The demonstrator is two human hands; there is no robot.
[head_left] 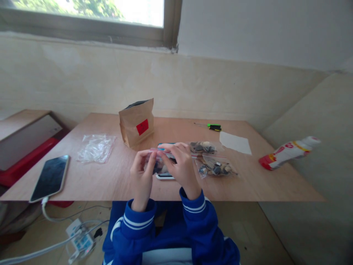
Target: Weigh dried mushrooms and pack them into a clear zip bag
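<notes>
My left hand (pixel 142 173) and my right hand (pixel 180 165) both pinch the top seal of a small clear zip bag (pixel 157 163) with dark pieces inside, held just above a small white scale (pixel 165 176) on the wooden table (pixel 110 176). The left fingers grip the bag's left end, the right fingers press along its pink and blue zip strip. Two more filled zip bags lie right of my hands: one further back (pixel 203 148) and one nearer (pixel 216 167). A brown paper pouch (pixel 137 123) with a red label stands open behind.
A stack of unfilled clear zip bags (pixel 95 148) lies at left, a phone (pixel 51 177) on a charging cable near the left edge. A green and black tool (pixel 213 127), a white paper sheet (pixel 235 142) and a lying white and red bottle (pixel 288 151) are at right. A power strip (pixel 79 239) is on the floor.
</notes>
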